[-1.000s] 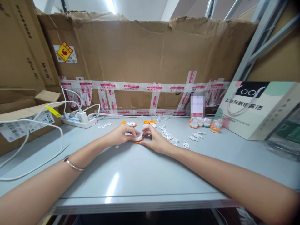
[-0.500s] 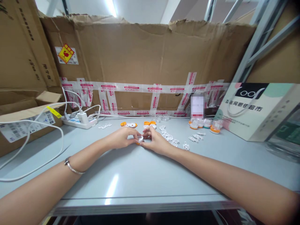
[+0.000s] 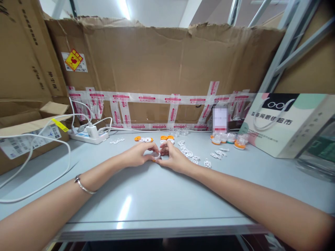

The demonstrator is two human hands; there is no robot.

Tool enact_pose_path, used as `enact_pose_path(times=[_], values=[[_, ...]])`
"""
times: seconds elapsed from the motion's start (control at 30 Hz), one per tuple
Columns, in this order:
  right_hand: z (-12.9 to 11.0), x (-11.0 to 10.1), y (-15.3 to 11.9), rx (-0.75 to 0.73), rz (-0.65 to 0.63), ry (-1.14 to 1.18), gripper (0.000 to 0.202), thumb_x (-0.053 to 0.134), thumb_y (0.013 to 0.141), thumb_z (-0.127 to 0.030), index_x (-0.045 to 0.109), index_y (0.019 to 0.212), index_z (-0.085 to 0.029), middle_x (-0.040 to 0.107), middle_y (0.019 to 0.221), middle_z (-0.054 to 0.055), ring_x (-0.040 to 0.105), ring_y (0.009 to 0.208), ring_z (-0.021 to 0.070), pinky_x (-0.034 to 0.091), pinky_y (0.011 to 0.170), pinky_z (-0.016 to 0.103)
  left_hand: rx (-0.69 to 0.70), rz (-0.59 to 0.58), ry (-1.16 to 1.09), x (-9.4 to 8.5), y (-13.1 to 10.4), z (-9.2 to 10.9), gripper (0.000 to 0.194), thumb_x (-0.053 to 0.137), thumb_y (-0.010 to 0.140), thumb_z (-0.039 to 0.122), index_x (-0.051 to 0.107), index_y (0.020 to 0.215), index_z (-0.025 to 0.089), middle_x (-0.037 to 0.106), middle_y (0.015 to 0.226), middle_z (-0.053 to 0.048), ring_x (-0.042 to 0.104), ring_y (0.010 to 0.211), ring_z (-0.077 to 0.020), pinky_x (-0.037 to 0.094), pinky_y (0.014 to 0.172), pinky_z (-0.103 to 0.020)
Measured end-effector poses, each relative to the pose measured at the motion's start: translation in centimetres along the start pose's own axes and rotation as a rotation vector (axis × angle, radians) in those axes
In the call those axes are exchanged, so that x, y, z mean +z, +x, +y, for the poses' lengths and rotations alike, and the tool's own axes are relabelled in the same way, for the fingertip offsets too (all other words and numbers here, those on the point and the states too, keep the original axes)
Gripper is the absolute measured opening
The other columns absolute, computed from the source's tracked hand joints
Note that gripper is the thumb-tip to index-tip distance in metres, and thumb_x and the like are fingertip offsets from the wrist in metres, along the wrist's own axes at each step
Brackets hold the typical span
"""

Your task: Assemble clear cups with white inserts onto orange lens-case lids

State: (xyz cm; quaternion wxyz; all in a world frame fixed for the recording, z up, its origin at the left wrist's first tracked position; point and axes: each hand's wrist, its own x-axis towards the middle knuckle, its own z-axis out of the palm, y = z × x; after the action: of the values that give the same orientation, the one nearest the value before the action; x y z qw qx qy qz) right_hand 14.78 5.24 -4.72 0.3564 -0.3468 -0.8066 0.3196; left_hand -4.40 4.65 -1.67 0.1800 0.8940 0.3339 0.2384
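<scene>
A small round white plastic part (image 3: 156, 156) with orange at its base sits low over the table between my hands. My left hand (image 3: 140, 154) bends its fingers over the left and top of the part, touching the rim. From the right, my right hand (image 3: 176, 158) pinches the same part between thumb and fingers. Just behind lie orange and white rings (image 3: 147, 139) and stacked orange rings (image 3: 166, 138). White openwork plastic pieces (image 3: 188, 153) are strewn to the right of my right hand. The fingers hide much of the held part.
Flat white pieces (image 3: 219, 153) and clear-topped round containers (image 3: 240, 142) lie on the right, near a paper bag (image 3: 277, 129). Small clear discs (image 3: 117, 141), a power strip (image 3: 90, 136) and looping white cables are on the left. A large cardboard sheet (image 3: 157, 59) stands behind.
My left fingers have moved slightly up and over the top of the round part, now covering more of it. My right hand keeps nearly the same place.
</scene>
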Motion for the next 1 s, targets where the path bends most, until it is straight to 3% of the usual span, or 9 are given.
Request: enact_pose_path(times=[0.13, 0.37, 0.47, 0.6, 0.73, 0.83, 1.0], values=[[0.1, 0.0, 0.0, -0.002, 0.008, -0.001, 0.043, 0.067, 0.067, -0.031, 0.036, 0.095, -0.021, 0.060, 0.086, 0.002, 0.061, 0.083, 0.0162, 0.048, 0.079, 0.034, -0.011, -0.012, -0.007, -0.2, 0.0, 0.1, 0.018, 0.055, 0.079, 0.020, 0.058, 0.098, 0.019, 0.062, 0.102, -0.005, 0.056, 0.097, -0.0175, 0.042, 0.088, -0.031], [-0.1, -0.3, -0.1, -0.001, -0.020, 0.043, 0.043, 0.068, 0.066, -0.029, 0.036, 0.094, -0.021, 0.061, 0.087, 0.002, 0.061, 0.084, 0.0159, 0.047, 0.082, 0.035, 0.117, -0.088, 0.102, -0.6, -0.3, 0.4, 0.021, 0.056, 0.081, 0.028, 0.066, 0.097, 0.020, 0.064, 0.106, -0.008, 0.059, 0.095, -0.0180, 0.042, 0.088, -0.030], [-0.3, -0.4, -0.1, 0.023, -0.011, 0.047, 0.042, 0.068, 0.066, -0.027, 0.037, 0.093, -0.022, 0.061, 0.085, 0.002, 0.061, 0.084, 0.0158, 0.047, 0.083, 0.036, 0.129, -0.067, 0.147, -0.4, -0.3, 0.1, 0.021, 0.058, 0.080, 0.029, 0.067, 0.097, 0.020, 0.065, 0.105, -0.007, 0.059, 0.096, -0.0188, 0.042, 0.088, -0.030], [-0.5, -0.4, 0.2, 0.089, 0.025, 0.144, 0.042, 0.071, 0.064, -0.026, 0.037, 0.088, -0.022, 0.060, 0.077, -0.002, 0.061, 0.079, 0.0147, 0.047, 0.082, 0.036, 0.107, 0.022, 0.216, 0.3, -0.1, 0.0, 0.017, 0.058, 0.078, 0.025, 0.067, 0.092, 0.020, 0.067, 0.099, -0.007, 0.061, 0.093, -0.0203, 0.043, 0.087, -0.030], [-1.3, -0.5, 0.3, 0.268, 0.092, 0.364, 0.044, 0.076, 0.059, -0.024, 0.039, 0.084, -0.022, 0.062, 0.076, -0.002, 0.063, 0.080, 0.0152, 0.047, 0.086, 0.037, 0.090, 0.108, 0.275, 0.7, -0.2, 0.2, 0.014, 0.057, 0.077, 0.023, 0.067, 0.085, 0.020, 0.069, 0.091, -0.006, 0.063, 0.087, -0.0198, 0.046, 0.082, -0.029], [-2.5, -0.8, 0.0, 0.391, 0.139, 0.638, 0.035, 0.073, 0.065, -0.023, 0.047, 0.089, -0.020, 0.065, 0.084, 0.003, 0.064, 0.085, 0.0154, 0.044, 0.093, 0.037, 0.115, 0.268, 0.301, 0.7, -0.2, 0.3, 0.015, 0.053, 0.079, 0.023, 0.066, 0.087, 0.020, 0.069, 0.089, -0.004, 0.063, 0.089, -0.0189, 0.046, 0.084, -0.029], [-4.7, -0.6, -1.0, 0.403, 0.101, 1.006, 0.008, 0.060, 0.078, -0.017, 0.063, 0.085, -0.014, 0.068, 0.090, 0.006, 0.064, 0.093, 0.0152, 0.042, 0.100, 0.030, 0.239, 0.541, 0.306, 1.1, -0.2, 1.1, 0.018, 0.053, 0.082, 0.023, 0.064, 0.095, 0.018, 0.068, 0.101, -0.006, 0.062, 0.094, -0.0171, 0.047, 0.087, -0.029]])
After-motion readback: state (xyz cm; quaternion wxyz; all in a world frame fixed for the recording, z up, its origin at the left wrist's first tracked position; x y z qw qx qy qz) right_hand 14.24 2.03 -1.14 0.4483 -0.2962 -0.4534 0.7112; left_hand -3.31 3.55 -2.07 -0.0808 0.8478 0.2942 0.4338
